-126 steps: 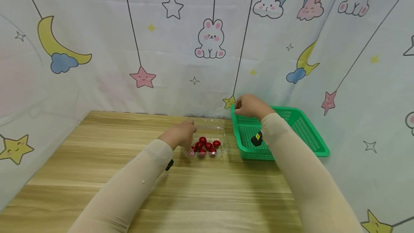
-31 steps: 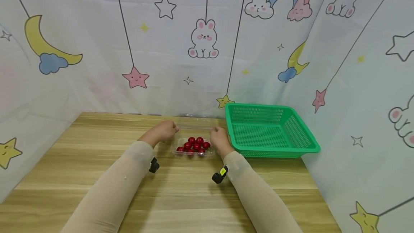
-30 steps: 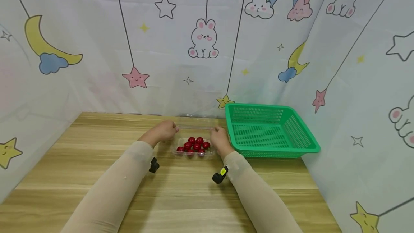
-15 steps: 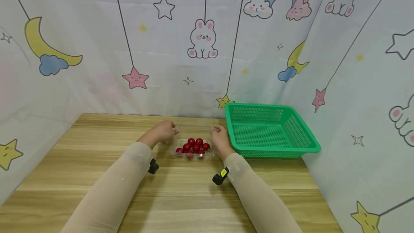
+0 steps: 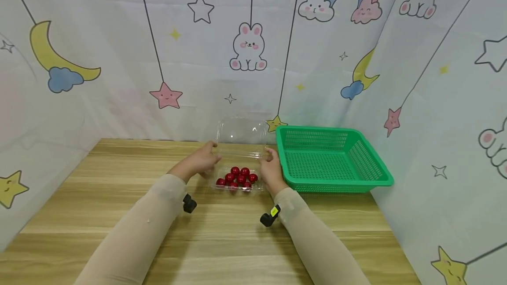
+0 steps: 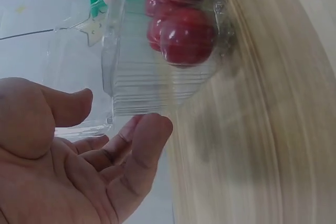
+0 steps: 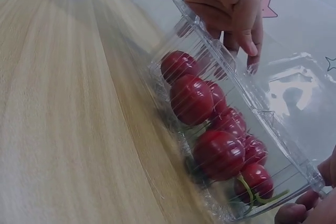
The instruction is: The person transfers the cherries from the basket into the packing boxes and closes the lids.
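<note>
A clear plastic clamshell box (image 7: 273, 135) stands on the table with several red cherries (image 5: 241, 179) inside. Its transparent lid (image 5: 241, 137) is tilted up at the back. At the box's left back corner, my left hand (image 5: 200, 159) has its thumb apart from the other fingers; in the left wrist view one fingertip (image 6: 152, 127) touches or nearly touches the box's side wall. My right hand (image 5: 271, 170) is at the right back corner. In the right wrist view its fingers (image 7: 294, 212) sit around that corner of the rim, partly cut off by the frame edge.
A green slotted plastic basket (image 5: 332, 184) stands right of the box, close beside my right hand. Behind the wooden table (image 5: 222, 241) hangs a white cloth (image 5: 130, 100) printed with rabbits, stars and moons. A small black camera sits at each wrist.
My right hand has come from the green basket to the box's right corner. The lid, lying low behind the box half a second ago, now stands raised. Both hands' fingers have spread slightly.
</note>
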Action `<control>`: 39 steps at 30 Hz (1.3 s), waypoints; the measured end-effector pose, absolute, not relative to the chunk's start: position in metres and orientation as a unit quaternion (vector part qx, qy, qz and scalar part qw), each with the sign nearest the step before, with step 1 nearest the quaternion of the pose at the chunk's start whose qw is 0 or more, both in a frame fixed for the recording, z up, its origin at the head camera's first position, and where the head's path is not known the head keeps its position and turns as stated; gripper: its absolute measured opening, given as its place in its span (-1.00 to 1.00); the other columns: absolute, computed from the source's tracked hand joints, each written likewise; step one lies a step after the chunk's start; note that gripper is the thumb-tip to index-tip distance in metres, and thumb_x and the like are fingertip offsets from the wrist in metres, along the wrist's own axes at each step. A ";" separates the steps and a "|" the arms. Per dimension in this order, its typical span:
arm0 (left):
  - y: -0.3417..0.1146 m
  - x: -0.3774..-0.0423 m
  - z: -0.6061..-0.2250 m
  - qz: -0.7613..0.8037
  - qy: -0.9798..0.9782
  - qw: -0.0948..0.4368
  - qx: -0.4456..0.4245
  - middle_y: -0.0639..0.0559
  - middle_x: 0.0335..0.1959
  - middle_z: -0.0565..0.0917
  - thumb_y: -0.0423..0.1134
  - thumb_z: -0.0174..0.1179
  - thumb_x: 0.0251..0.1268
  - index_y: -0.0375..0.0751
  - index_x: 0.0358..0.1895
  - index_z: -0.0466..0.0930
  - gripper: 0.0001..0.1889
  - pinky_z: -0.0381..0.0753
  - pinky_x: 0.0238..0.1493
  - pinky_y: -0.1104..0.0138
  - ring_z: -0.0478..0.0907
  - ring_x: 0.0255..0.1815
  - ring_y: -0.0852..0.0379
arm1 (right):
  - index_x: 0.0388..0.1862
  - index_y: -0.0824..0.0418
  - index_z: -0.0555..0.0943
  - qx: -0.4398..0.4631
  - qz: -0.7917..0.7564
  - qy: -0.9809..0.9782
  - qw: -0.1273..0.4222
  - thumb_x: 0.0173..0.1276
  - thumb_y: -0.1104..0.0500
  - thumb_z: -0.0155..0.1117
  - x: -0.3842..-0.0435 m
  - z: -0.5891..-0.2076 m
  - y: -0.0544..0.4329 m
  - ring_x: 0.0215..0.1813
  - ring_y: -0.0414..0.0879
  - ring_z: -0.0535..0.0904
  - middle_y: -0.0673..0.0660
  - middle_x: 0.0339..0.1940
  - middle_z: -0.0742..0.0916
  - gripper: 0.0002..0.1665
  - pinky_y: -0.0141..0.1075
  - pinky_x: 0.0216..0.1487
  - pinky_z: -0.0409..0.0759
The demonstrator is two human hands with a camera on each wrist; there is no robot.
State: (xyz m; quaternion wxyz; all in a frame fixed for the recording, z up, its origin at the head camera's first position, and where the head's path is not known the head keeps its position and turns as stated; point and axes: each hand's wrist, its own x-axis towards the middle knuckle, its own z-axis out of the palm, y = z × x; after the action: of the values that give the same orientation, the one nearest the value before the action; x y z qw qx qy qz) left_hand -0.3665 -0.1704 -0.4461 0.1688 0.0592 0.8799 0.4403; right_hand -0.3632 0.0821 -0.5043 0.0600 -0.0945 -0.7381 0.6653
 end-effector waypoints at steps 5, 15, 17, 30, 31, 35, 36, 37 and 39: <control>-0.171 -0.362 -0.441 0.480 0.858 0.174 0.053 -0.55 0.53 0.52 0.01 -0.11 0.96 -0.25 0.84 -0.07 -0.30 0.95 -0.10 -0.03 0.71 0.39 -0.47 | 0.63 0.12 0.49 -0.087 0.682 -0.723 0.067 0.75 0.35 0.15 -0.362 -0.504 0.082 -0.28 -0.14 0.41 0.11 0.02 0.55 -0.44 -0.40 -0.33 0.41; -0.181 -0.360 -0.437 0.511 0.837 0.189 0.055 -0.64 0.59 0.46 0.62 -0.62 0.66 -0.31 0.84 -0.05 0.13 0.86 0.19 -0.32 0.71 0.31 -0.55 | 0.52 0.24 0.54 -0.094 0.708 -0.698 0.056 0.81 0.31 0.04 -0.362 -0.506 0.081 -0.36 -0.14 0.39 0.26 0.28 0.63 -0.58 -0.40 -0.42 0.41; -0.184 -0.361 -0.436 0.517 0.831 0.198 0.057 -0.63 0.63 0.43 0.69 -0.69 0.55 -0.33 0.85 -0.06 0.24 0.82 0.25 -0.36 0.67 0.37 -0.58 | 0.54 0.29 0.55 -0.096 0.716 -0.689 0.055 0.84 0.25 -0.01 -0.363 -0.506 0.081 -0.33 -0.16 0.43 0.28 0.30 0.64 -0.56 -0.41 -0.40 0.44; -0.201 -0.362 -0.440 0.532 0.805 0.249 0.088 -0.43 0.80 0.25 0.56 -0.10 0.70 -0.06 0.90 -0.04 0.03 0.89 0.18 -0.25 0.43 0.69 -0.50 | 0.48 0.25 0.63 -0.106 0.714 -0.689 0.070 0.91 -0.27 -0.16 -0.360 -0.503 0.081 0.15 0.10 0.64 0.29 0.40 0.69 -0.27 -0.20 0.09 0.62; -0.202 -0.362 -0.441 0.530 0.804 0.252 0.093 -0.42 0.81 0.23 0.52 -0.08 0.72 -0.05 0.90 -0.04 0.00 0.89 0.19 -0.24 0.42 0.70 -0.50 | 0.49 0.24 0.63 -0.105 0.718 -0.685 0.068 0.90 -0.26 -0.15 -0.361 -0.503 0.081 0.19 0.11 0.64 0.28 0.41 0.69 -0.28 -0.18 0.13 0.62; -0.206 -0.361 -0.442 0.529 0.801 0.258 0.114 -0.40 0.85 0.13 0.30 0.07 0.79 -0.11 0.92 -0.12 -0.04 0.86 0.27 -0.23 0.37 0.73 -0.49 | 0.45 0.22 0.64 -0.102 0.753 -0.647 0.057 0.90 -0.21 -0.10 -0.361 -0.504 0.082 0.17 0.02 0.58 0.17 0.31 0.69 -0.36 -0.21 0.07 0.61; -0.207 -0.360 -0.443 0.528 0.801 0.258 0.119 -0.41 0.86 0.10 0.24 0.12 0.78 -0.12 0.92 -0.16 -0.02 0.84 0.31 -0.23 0.36 0.74 -0.49 | 0.42 0.21 0.64 -0.099 0.764 -0.636 0.055 0.90 -0.18 -0.09 -0.362 -0.505 0.081 0.12 -0.02 0.57 0.12 0.25 0.68 -0.40 -0.22 0.03 0.59; -0.208 -0.360 -0.443 0.526 0.802 0.256 0.124 -0.41 0.87 0.09 0.19 0.18 0.77 -0.13 0.93 -0.20 0.01 0.82 0.35 -0.22 0.35 0.75 -0.49 | 0.37 0.25 0.63 -0.094 0.772 -0.626 0.051 0.90 -0.15 -0.07 -0.362 -0.506 0.081 0.02 -0.06 0.53 0.08 0.13 0.67 -0.43 -0.24 -0.04 0.56; -0.210 -0.359 -0.444 0.522 0.804 0.253 0.132 -0.45 0.86 0.08 0.09 0.30 0.72 -0.14 0.93 -0.26 0.08 0.79 0.40 -0.21 0.35 0.76 -0.49 | 0.31 0.30 0.62 -0.085 0.781 -0.617 0.046 0.89 -0.09 -0.03 -0.363 -0.507 0.081 -0.13 -0.11 0.47 0.02 -0.06 0.61 -0.49 -0.28 -0.10 0.50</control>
State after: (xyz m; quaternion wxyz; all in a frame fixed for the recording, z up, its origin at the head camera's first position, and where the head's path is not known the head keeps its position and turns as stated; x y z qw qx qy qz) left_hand -0.3590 -0.2105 -0.4445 0.2533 0.1320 0.8038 0.5219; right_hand -0.3627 0.0808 -0.5069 0.0458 -0.0853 -0.6168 0.7811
